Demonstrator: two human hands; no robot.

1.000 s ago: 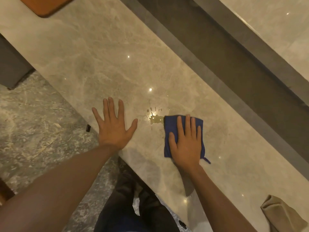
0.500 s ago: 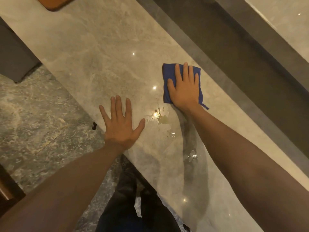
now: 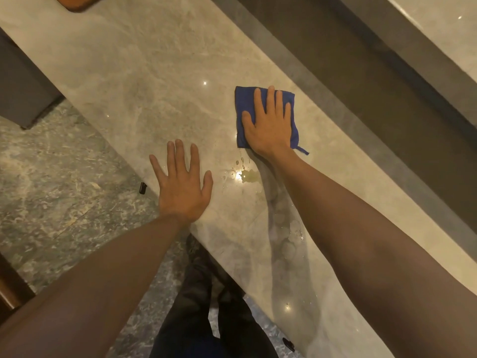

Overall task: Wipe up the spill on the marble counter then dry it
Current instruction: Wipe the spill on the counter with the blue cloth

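Spill [image 3: 247,176] on the marble worktop [image 3: 144,81] sits between our two hands, a small yellowish puddle with scattered droplets around a bright reflection of a light. Nearest to us, our dark trousers [image 3: 204,306] and the mottled grey-green floor [image 3: 51,182] show below the worktop's near edge, and both forearms reach forward over that edge. A faint wet film with a few beads of liquid [image 3: 294,228] lies on the marble beneath the right forearm (it is mostly in the arm's shadow). Our left hand [image 3: 182,187] rests flat on the worktop just beside the spill, fingers straight and spread, holding nothing, its wrist at the worktop's edge. A small dark object [image 3: 142,188] lies on the floor near that hand; we cannot tell what it is. Farther out, our right hand [image 3: 269,122] presses flat on a folded blue cloth [image 3: 241,99], fingers extended and slightly apart rather than curled round it. The cloth lies just beyond the spill, close to it but not covering it, with a small loop sticking out at its near right corner. Beyond the cloth, a dark grey band [image 3: 361,81] runs diagonally along the worktop's far side. At the far left top, an orange-brown board [image 3: 80,2] lies on the marble.
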